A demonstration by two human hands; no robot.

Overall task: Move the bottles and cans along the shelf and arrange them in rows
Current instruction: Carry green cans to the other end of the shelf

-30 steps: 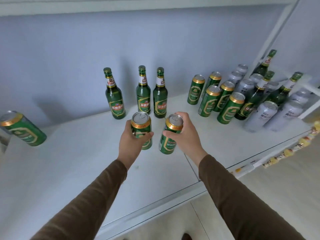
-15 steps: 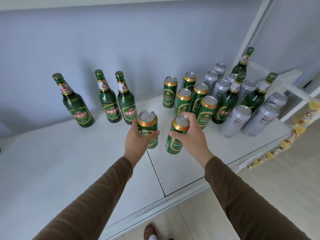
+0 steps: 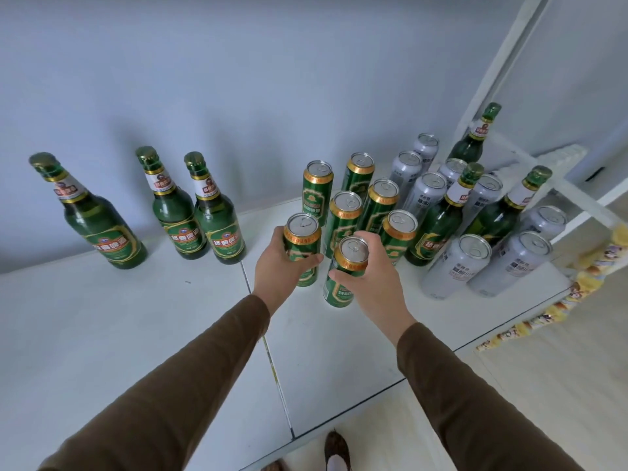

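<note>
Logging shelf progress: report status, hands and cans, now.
Left hand grips a green can; right hand grips another. Both beside the green can block. Nothing in the way.

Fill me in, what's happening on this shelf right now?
A person is sorting drinks on a white shelf. The left hand grips one green can and the right hand grips another, both held just in front of a cluster of five green cans. Three green bottles stand along the wall to the left. Silver cans and three more bottles are crowded together on the right.
</note>
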